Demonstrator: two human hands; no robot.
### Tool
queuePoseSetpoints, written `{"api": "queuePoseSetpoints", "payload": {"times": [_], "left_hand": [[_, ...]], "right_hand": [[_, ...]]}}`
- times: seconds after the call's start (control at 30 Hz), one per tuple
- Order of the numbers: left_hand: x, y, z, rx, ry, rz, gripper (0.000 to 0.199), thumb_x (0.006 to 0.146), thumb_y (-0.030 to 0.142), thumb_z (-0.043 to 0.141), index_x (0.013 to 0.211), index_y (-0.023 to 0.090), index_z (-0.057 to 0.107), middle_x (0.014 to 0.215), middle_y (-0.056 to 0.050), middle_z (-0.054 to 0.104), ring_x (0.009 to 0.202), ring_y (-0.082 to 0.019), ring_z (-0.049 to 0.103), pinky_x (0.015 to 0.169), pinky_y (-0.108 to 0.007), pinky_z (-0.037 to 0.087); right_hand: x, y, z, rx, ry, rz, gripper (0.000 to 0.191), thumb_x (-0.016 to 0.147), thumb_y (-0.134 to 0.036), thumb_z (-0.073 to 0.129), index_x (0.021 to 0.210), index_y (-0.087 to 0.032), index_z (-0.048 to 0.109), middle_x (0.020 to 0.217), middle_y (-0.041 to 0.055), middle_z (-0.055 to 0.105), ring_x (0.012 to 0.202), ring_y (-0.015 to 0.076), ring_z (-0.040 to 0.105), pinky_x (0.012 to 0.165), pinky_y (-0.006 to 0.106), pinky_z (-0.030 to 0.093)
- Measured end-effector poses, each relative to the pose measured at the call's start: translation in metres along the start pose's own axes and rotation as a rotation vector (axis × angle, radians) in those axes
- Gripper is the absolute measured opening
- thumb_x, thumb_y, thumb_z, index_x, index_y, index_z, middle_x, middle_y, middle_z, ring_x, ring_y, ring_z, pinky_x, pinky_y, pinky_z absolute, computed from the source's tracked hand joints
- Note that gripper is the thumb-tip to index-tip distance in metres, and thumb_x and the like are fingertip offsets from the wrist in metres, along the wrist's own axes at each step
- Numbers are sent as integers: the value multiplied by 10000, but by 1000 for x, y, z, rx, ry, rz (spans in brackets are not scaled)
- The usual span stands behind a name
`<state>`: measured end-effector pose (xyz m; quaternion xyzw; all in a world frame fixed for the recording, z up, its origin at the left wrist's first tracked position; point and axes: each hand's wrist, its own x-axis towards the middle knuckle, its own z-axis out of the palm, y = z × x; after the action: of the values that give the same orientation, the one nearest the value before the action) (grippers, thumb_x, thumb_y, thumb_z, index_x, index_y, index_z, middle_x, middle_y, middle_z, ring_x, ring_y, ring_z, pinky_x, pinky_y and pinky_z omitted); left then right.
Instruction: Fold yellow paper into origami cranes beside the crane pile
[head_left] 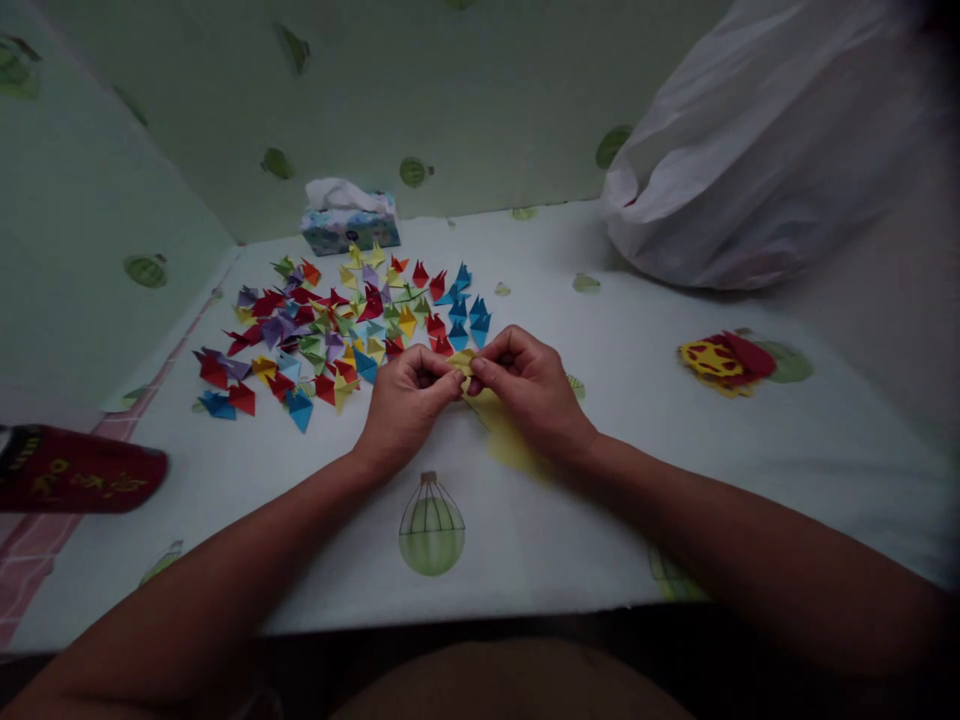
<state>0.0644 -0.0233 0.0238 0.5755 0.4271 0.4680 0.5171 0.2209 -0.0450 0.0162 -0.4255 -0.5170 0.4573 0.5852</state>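
Both grips pinch one small yellow paper piece (466, 366) between thumb and fingertips, the left hand (405, 400) and right hand (529, 392) meeting just above the near-middle of the counter (675, 470), which is covered in a white cloth printed with green balloons. Doing this fold well appears to call for keeping the edges aligned, pressing the crease flat with the thumbs and holding the paper low over the cloth so it cannot twist. How the paper is folded is hard to make out: the fingers cover most of it, and a pale yellow patch under the right hand could be more paper or a mark on the cloth. At the left edge lies a dark red case (75, 468) with gold lettering too blurred to read, cut off by the frame. Beyond the hands spreads a scatter of folded paper pieces (337, 325) in red, blue, yellow, green and purple, too many and too small to count. To the right sits a red and yellow paper stack (724, 360). Farther back stand a tissue box (350, 225) and a white plastic bag (757, 160), its contents hidden.
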Motion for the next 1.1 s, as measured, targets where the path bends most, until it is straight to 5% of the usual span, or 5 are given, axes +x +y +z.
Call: {"api": "queuePoseSetpoints", "payload": {"times": [0.43, 0.77, 1.1], "left_hand": [[0, 3, 3, -158, -38, 47, 319, 702, 142, 794, 894, 203, 547, 740, 68, 607, 636, -78, 624, 641, -206, 538], [5, 2, -3, -177, -117, -57, 316, 707, 307, 862, 911, 159, 672, 744, 17, 677, 595, -88, 636, 597, -215, 553], [3, 2, -3, -236, -80, -70, 266, 745, 287, 803, 937, 186, 649, 738, 24, 677, 566, -91, 643, 599, -235, 580]], "right_hand": [[2, -2, 0, 16, -4, 17, 209, 813, -241, 704, 755, -211, 505, 674, -51, 597, 615, 103, 630, 613, 270, 521], [3, -5, -1, 5, -104, -18, 88, 830, -200, 686, 843, -196, 599, 707, -49, 594, 636, 92, 582, 637, 268, 503], [2, -5, -6, -274, -101, -241, 29, 890, -221, 668, 894, -212, 696, 832, 7, 661, 740, 140, 609, 692, 308, 496]]}}
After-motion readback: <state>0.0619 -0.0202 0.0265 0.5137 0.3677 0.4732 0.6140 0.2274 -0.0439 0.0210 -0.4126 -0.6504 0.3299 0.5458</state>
